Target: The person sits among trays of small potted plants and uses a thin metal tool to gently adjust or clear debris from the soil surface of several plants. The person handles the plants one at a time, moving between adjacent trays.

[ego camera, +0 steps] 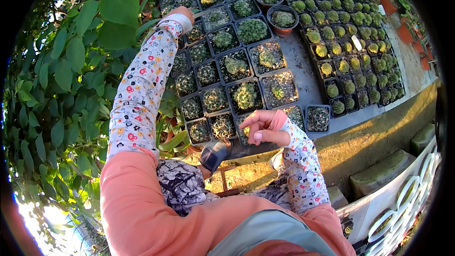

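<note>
My left hand (183,13) reaches to the far left part of a block of square black pots. A thin, pale, flat strip (203,12) juts out beside its fingers; whether they grip it cannot be told. My right hand (266,128) hovers over the near pots, fingers partly bent, thumb apart, with nothing visible in it. Below it, a potted cactus (245,131) is partly hidden. Spiny round cacti (215,100) fill the left pots, and a small green cactus (277,92) grows in gritty soil to the right.
A single potted spiny cactus (317,118) stands at the bench's near edge. Trays of small round cacti (332,90) are on the right. Two round pots (282,21) stand farther back. Leafy plants (64,67) crowd the left side. An empty dark pot (209,159) is near my legs.
</note>
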Demonstrator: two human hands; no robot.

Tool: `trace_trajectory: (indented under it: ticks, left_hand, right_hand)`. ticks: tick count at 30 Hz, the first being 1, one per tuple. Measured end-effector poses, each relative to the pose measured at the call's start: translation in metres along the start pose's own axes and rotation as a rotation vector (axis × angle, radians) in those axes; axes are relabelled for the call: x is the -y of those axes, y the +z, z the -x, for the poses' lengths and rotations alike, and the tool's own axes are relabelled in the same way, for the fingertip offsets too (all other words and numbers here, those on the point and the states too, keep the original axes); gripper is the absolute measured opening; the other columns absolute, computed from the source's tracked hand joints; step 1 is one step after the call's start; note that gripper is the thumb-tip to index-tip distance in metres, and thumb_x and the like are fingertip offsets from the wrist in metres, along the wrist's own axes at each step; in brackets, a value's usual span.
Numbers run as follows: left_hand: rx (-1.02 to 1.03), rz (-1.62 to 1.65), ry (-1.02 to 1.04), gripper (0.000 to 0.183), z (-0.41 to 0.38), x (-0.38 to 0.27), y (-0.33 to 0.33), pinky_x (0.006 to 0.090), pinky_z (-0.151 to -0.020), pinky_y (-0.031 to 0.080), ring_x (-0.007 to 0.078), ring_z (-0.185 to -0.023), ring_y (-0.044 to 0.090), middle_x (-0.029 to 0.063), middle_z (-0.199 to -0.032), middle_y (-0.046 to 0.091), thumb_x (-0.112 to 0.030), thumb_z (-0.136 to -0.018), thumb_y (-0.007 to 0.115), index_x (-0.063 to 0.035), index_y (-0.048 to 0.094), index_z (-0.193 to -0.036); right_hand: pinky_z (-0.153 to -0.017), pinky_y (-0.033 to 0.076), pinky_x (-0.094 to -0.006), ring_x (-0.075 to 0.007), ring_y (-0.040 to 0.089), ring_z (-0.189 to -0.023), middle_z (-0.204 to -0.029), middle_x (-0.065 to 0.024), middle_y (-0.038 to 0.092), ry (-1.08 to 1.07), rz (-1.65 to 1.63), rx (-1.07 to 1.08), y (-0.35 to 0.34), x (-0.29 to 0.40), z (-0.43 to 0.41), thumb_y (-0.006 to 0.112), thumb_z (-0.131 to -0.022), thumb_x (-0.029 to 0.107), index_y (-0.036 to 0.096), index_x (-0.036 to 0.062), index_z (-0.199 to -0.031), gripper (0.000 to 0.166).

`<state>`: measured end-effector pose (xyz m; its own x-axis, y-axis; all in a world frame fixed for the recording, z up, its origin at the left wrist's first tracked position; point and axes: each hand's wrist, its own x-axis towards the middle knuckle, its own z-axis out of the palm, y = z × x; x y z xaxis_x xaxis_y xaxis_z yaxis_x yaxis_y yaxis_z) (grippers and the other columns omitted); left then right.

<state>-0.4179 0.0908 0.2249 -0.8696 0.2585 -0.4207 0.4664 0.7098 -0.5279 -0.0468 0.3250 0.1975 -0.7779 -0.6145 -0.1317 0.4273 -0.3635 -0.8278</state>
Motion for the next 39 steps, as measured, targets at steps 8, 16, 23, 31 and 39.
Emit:
trace_trajectory:
  ticks: [8, 16, 23, 31, 39]
  left_hand:
    - [0.12, -0.138, -0.131, 0.031, -0.036, -0.003, 0.023, 0.0403, -0.09, 0.054, 0.0299, -0.102, 0.066, 0.0076, -0.122, 0.065, -0.022, -0.095, 0.055, -0.017, 0.065, -0.124]
    - [0.122, -0.166, -0.151, 0.041, -0.036, 0.009, 0.009, 0.0377, -0.092, 0.056, 0.0222, -0.117, 0.059, -0.0003, -0.143, 0.049, -0.009, -0.094, 0.055, -0.0181, 0.056, -0.135]
    - [0.163, 0.063, -0.279, 0.032, -0.017, 0.014, 0.018, 0.0406, -0.088, 0.057, 0.0256, -0.11, 0.063, 0.0036, -0.126, 0.062, -0.012, -0.094, 0.055, -0.0132, 0.064, -0.124]
    - [0.098, 0.086, -0.242, 0.027, 0.027, 0.012, -0.005, 0.0447, -0.083, 0.055, 0.0347, -0.097, 0.068, 0.0194, -0.111, 0.068, -0.014, -0.089, 0.06, -0.0026, 0.069, -0.112]
    - [0.099, 0.213, -0.315, 0.027, 0.047, 0.004, -0.021, 0.0467, -0.082, 0.055, 0.0339, -0.094, 0.069, 0.0194, -0.109, 0.068, -0.015, -0.091, 0.059, -0.0001, 0.068, -0.111]
  right_hand:
    - [-0.069, 0.05, -0.0267, -0.0123, 0.062, -0.073, -0.081, -0.0086, 0.068, 0.025, 0.062, 0.011, 0.006, 0.0, -0.005, 0.064, -0.085, 0.012, 0.061, -0.0019, -0.117, 0.036]
    - [-0.069, 0.05, -0.027, -0.0127, 0.062, -0.073, -0.08, -0.0082, 0.067, -0.006, 0.047, 0.004, 0.005, -0.005, -0.004, 0.064, -0.085, 0.012, 0.06, -0.0023, -0.118, 0.036]
    - [-0.07, 0.05, -0.0267, -0.0118, 0.062, -0.073, -0.08, -0.0068, 0.067, 0.015, 0.065, -0.026, 0.005, 0.001, -0.002, 0.064, -0.085, 0.01, 0.061, -0.0018, -0.117, 0.035]
    - [-0.069, 0.049, -0.0265, -0.0113, 0.061, -0.072, -0.079, -0.0057, 0.066, 0.017, 0.096, -0.015, 0.007, 0.002, -0.003, 0.064, -0.083, 0.006, 0.061, -0.0021, -0.117, 0.035]
    - [-0.067, 0.048, -0.0253, -0.0103, 0.06, -0.071, -0.077, -0.0046, 0.065, 0.037, 0.093, -0.025, 0.009, 0.003, -0.003, 0.065, -0.083, 0.005, 0.061, -0.0026, -0.116, 0.035]
